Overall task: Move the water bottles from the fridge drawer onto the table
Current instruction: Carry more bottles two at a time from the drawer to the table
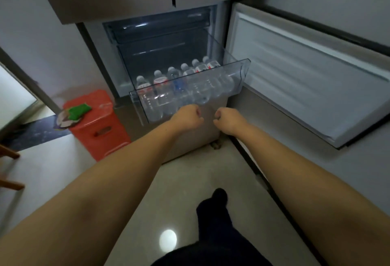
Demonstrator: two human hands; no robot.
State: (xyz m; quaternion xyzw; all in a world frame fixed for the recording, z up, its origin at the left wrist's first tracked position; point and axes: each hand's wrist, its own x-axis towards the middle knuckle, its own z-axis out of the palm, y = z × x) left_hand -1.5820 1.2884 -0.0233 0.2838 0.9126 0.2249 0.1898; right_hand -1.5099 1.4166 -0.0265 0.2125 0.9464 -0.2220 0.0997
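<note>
I see a clear fridge drawer (242,69) pulled open, holding a row of water bottles (179,84) lying side by side.

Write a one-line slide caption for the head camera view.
Both hands, left hand and right hand, at the front of a clear fridge drawer holding a row of water bottles.

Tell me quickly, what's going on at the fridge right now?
Left hand and right hand curled at the drawer front, holding no bottle. Bottles lying in a row inside. Nothing in the way.
</note>
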